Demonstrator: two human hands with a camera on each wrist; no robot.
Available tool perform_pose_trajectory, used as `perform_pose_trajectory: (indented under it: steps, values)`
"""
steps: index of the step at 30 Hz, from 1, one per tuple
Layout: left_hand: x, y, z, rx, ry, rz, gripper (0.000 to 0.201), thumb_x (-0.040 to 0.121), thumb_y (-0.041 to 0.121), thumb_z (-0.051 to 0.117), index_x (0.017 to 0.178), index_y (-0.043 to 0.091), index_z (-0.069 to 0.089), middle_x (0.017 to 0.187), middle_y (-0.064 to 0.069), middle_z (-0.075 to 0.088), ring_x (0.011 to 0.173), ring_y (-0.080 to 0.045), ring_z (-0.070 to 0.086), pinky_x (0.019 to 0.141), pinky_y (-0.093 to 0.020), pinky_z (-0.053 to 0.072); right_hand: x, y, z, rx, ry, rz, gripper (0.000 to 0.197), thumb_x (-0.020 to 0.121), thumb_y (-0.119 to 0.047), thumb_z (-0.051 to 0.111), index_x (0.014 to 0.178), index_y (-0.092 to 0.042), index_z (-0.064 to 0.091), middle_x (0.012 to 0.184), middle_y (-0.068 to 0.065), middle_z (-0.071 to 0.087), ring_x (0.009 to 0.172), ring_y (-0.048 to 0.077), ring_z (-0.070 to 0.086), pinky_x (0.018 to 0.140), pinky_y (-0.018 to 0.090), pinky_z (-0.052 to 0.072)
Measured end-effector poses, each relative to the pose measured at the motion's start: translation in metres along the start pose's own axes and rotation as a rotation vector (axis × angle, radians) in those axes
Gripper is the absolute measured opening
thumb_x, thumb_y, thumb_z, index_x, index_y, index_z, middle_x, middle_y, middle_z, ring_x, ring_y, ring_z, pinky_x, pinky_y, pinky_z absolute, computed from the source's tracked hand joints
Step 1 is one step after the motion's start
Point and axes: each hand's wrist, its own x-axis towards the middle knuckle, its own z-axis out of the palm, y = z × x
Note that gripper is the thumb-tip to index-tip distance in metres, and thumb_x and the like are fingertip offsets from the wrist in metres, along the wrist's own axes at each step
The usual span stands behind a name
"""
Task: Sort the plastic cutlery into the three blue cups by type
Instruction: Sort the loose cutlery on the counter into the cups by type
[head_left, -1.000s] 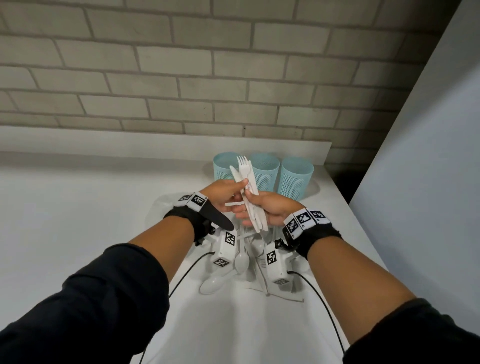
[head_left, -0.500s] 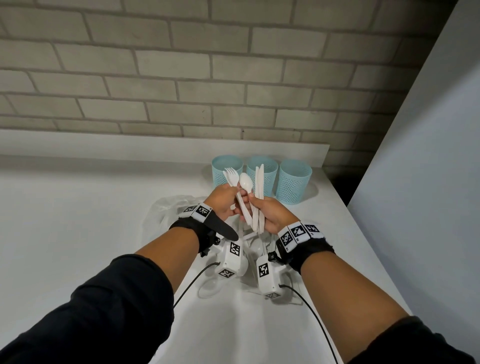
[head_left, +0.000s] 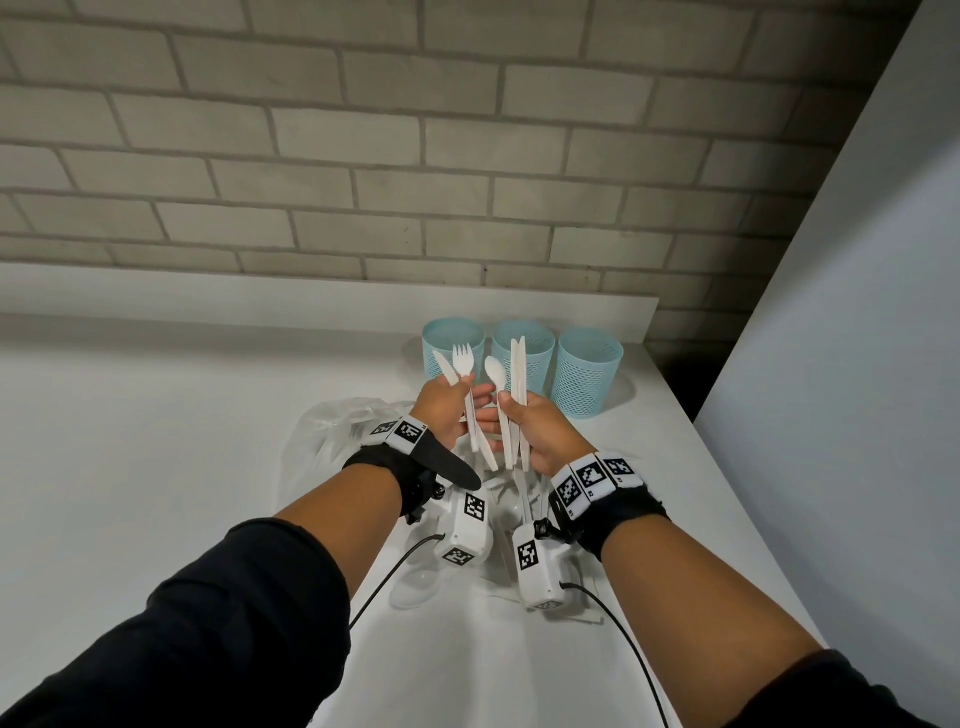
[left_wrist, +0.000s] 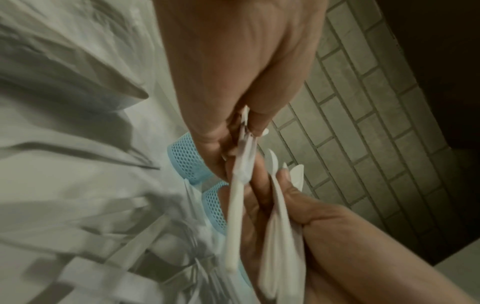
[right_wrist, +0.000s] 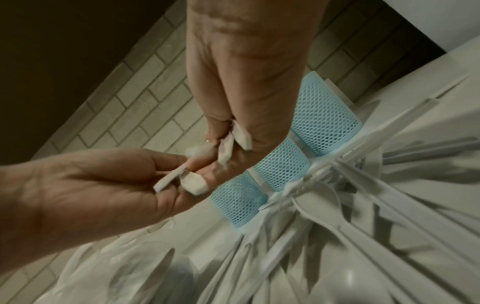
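Three blue mesh cups stand in a row at the back: left (head_left: 453, 343), middle (head_left: 535, 348), right (head_left: 587, 374). In front of them my left hand (head_left: 454, 408) grips a white fork (head_left: 461, 358) and a white knife (head_left: 442, 366), tips up. Close beside it my right hand (head_left: 527, 423) grips a white spoon (head_left: 494, 371) and two knives (head_left: 518, 364), also upright. In the right wrist view the handle ends (right_wrist: 240, 138) stick out below my right hand's fingers. All three cups look empty.
Loose white cutlery (head_left: 511, 501) lies on the white table (head_left: 156, 467) under my wrists, and spreads wide in the right wrist view (right_wrist: 363, 216). A clear plastic bag (head_left: 327, 431) lies left of it. A brick wall stands behind, a grey panel (head_left: 831, 364) on the right.
The one bundle held between both hands has been split. The left hand took the fork and a knife to the left; the right keeps the spoon and two knives.
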Motion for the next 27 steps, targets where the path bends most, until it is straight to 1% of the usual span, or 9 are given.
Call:
perform_pose_trajectory:
  steps: [2, 5, 7, 9, 14, 17, 20, 22, 27]
  values:
    - [-0.002, 0.002, 0.005, 0.016, -0.039, -0.016, 0.027, 0.101, 0.019, 0.038, 0.092, 0.004, 0.058, 0.08, -0.011, 0.065, 0.067, -0.023, 0.064, 0.057, -0.032, 0.056, 0.002, 0.0, 0.001, -0.043, 0.013, 0.0, 0.018, 0.097, -0.017, 0.047, 0.096, -0.007, 0.062, 0.083, 0.011, 0.069, 0.073, 0.022, 0.069, 0.066, 0.038, 0.058]
    - [-0.005, 0.001, 0.012, 0.054, -0.036, -0.007, 0.026, 0.102, 0.019, 0.034, 0.106, 0.004, 0.055, 0.085, -0.012, 0.061, 0.072, -0.024, 0.061, 0.064, -0.035, 0.052, 0.006, 0.001, 0.003, -0.089, 0.088, -0.021, 0.016, 0.093, -0.014, 0.056, 0.102, -0.003, 0.064, 0.085, 0.012, 0.068, 0.074, 0.024, 0.067, 0.069, 0.038, 0.057]
    - [-0.004, -0.002, 0.014, 0.077, -0.026, 0.02, 0.02, 0.101, 0.013, 0.038, 0.11, 0.005, 0.054, 0.087, -0.011, 0.062, 0.072, -0.022, 0.06, 0.066, -0.034, 0.05, 0.005, -0.001, 0.004, -0.128, 0.096, -0.017, 0.01, 0.091, -0.014, 0.06, 0.091, -0.006, 0.066, 0.085, 0.014, 0.069, 0.072, 0.024, 0.067, 0.065, 0.034, 0.058]
    - [-0.002, -0.003, 0.013, 0.091, -0.021, 0.026, 0.018, 0.099, 0.009, 0.042, 0.11, 0.004, 0.056, 0.09, -0.013, 0.062, 0.072, -0.022, 0.06, 0.067, -0.035, 0.051, 0.005, -0.003, 0.003, -0.159, 0.073, 0.029, 0.013, 0.09, -0.019, 0.061, 0.087, -0.008, 0.067, 0.093, 0.019, 0.069, 0.082, 0.031, 0.068, 0.076, 0.042, 0.058]
    - [0.004, -0.004, 0.007, 0.132, -0.022, 0.019, 0.015, 0.094, 0.006, 0.049, 0.091, 0.006, 0.063, 0.08, -0.01, 0.064, 0.064, -0.02, 0.061, 0.042, -0.02, 0.046, 0.0, -0.012, -0.004, -0.083, -0.066, 0.21, 0.033, 0.098, -0.025, 0.046, 0.11, 0.002, 0.06, 0.103, 0.023, 0.067, 0.096, 0.038, 0.064, 0.086, 0.05, 0.052]
    - [0.007, -0.005, 0.006, 0.128, 0.003, 0.038, 0.015, 0.093, 0.005, 0.052, 0.104, 0.001, 0.061, 0.092, -0.017, 0.065, 0.075, -0.029, 0.062, 0.048, -0.024, 0.051, 0.003, -0.014, -0.007, -0.074, -0.131, 0.248, 0.032, 0.1, -0.021, 0.04, 0.115, 0.003, 0.055, 0.103, 0.021, 0.065, 0.097, 0.036, 0.063, 0.094, 0.055, 0.044]
    - [0.012, -0.006, 0.005, 0.136, 0.054, 0.071, 0.006, 0.09, 0.005, 0.057, 0.089, 0.005, 0.063, 0.091, -0.017, 0.065, 0.08, -0.032, 0.062, 0.073, -0.04, 0.053, 0.007, -0.015, -0.007, -0.143, -0.105, 0.227, 0.028, 0.098, -0.024, 0.045, 0.106, -0.001, 0.06, 0.097, 0.02, 0.068, 0.092, 0.037, 0.066, 0.077, 0.051, 0.053]
    - [0.014, -0.005, 0.005, 0.13, 0.076, 0.088, 0.009, 0.088, 0.003, 0.06, 0.082, 0.009, 0.062, 0.087, -0.015, 0.065, 0.082, -0.031, 0.062, 0.084, -0.045, 0.052, 0.009, -0.015, -0.007, -0.19, -0.06, 0.191, 0.025, 0.097, -0.025, 0.048, 0.095, -0.005, 0.063, 0.084, 0.013, 0.07, 0.073, 0.027, 0.07, 0.057, 0.038, 0.058]
    - [0.018, -0.001, 0.008, 0.045, 0.043, 0.092, 0.006, 0.091, 0.01, 0.057, 0.087, 0.013, 0.06, 0.082, -0.01, 0.067, 0.067, -0.02, 0.065, 0.069, -0.035, 0.054, 0.015, -0.025, -0.01, -0.195, 0.109, 0.103, 0.021, 0.1, -0.016, 0.041, 0.095, -0.009, 0.06, 0.077, 0.003, 0.058, 0.067, 0.014, 0.056, 0.054, 0.026, 0.045]
